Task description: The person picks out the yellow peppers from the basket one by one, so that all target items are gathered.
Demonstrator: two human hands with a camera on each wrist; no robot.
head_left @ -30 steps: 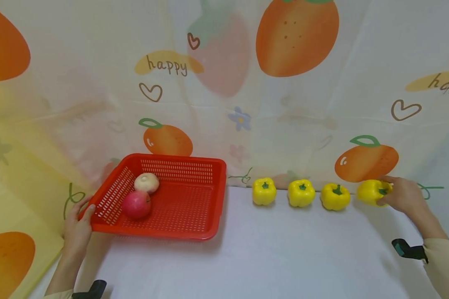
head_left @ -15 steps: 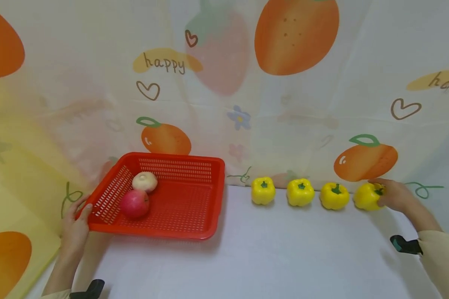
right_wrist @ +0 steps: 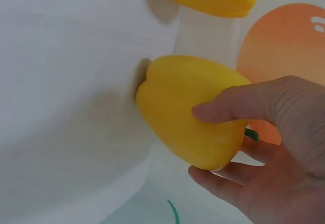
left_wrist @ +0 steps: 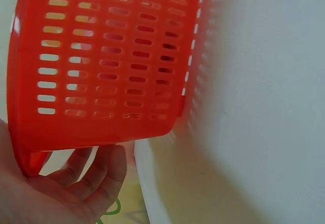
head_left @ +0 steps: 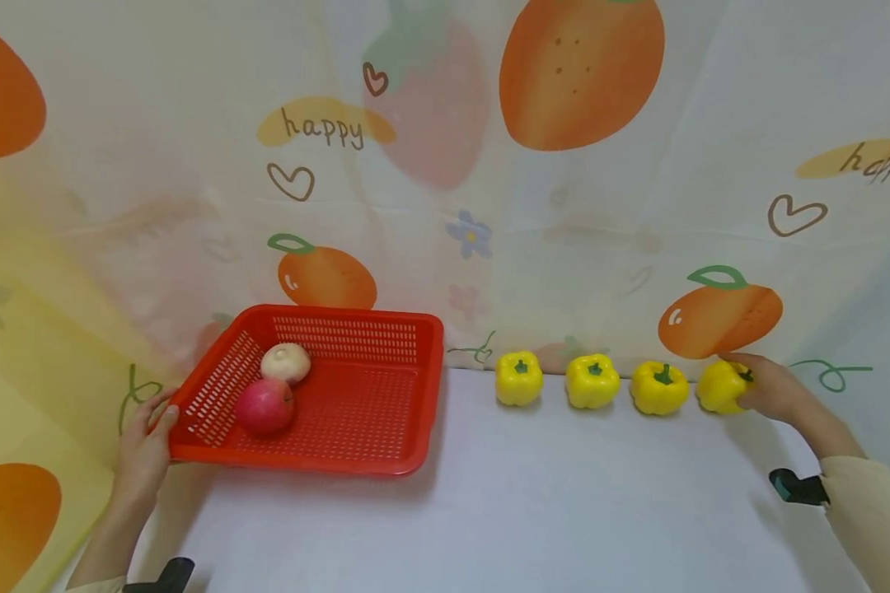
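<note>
My left hand (head_left: pixel 144 449) grips the left rim of a red plastic basket (head_left: pixel 374 412), its fingers under the rim in the left wrist view. Inside the basket lie a pink-red apple (head_left: pixel 265 406) and a round off-white vegetable (head_left: pixel 285 363). At the right, my right hand (head_left: pixel 775 391) holds a yellow bell pepper (right_wrist: pixel 188 107) by its stem end, thumb on one side and fingers on the other. The pepper leans, its lower end close to the white tabletop. It is at the right end of a row with another bell pepper (head_left: pixel 659 388) just beside it.
Two more yellow bell peppers, one in the middle (head_left: pixel 592 381) and one at the left (head_left: pixel 519 379), stand between the basket and the right hand. A printed cloth (head_left: pixel 564 247) hangs behind the white table (head_left: pixel 526 502).
My right hand has moved left with the bell pepper, bringing it closer to the row and more upright. The left hand stays on the basket. The head view has shifted slightly.
</note>
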